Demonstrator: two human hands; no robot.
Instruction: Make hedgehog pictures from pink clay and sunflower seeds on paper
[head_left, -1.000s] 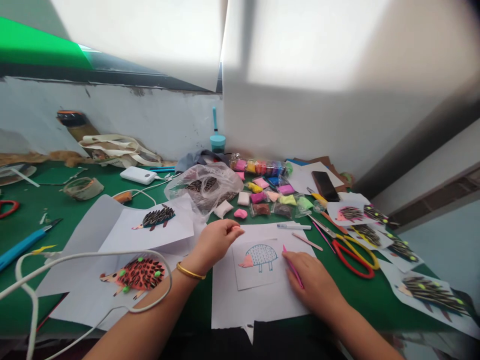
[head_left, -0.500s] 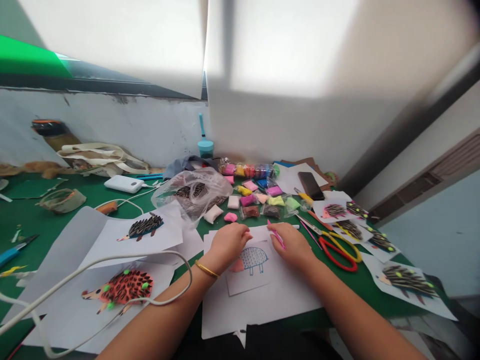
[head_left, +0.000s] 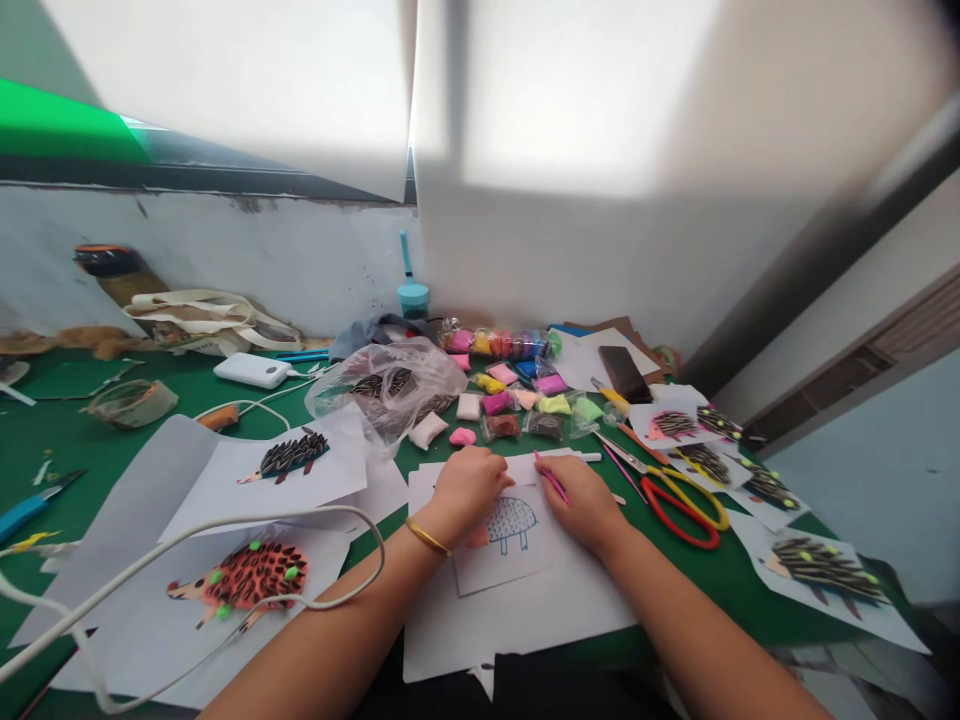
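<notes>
My right hand (head_left: 583,500) grips a thin pink stick-like tool (head_left: 553,482), slanted over the right of a small sheet of paper (head_left: 480,575). On that sheet is a blue drawn hedgehog (head_left: 512,520) with a scalloped back and two legs. Peach clay (head_left: 477,537) covers its head end. My left hand (head_left: 472,490) hovers over the drawing's left side, fingers pinched together; what is between them, if anything, is hidden. A larger white sheet (head_left: 555,620) lies beneath the drawing. A pink clay lump (head_left: 463,437) rests just beyond.
Several bagged clay pieces (head_left: 501,427) lie ahead, beside a plastic bag of seeds (head_left: 386,390). Red and yellow scissors (head_left: 686,505) and seed-covered hedgehog pictures (head_left: 825,570) are at right. At left, a white cable (head_left: 225,520) crosses a pink hedgehog picture (head_left: 259,575). A phone (head_left: 624,373) lies behind.
My left hand has moved slightly right over the drawing, its fingers still pinched. My right hand keeps hold of the pink tool and has barely shifted. The camera view has moved slightly.
</notes>
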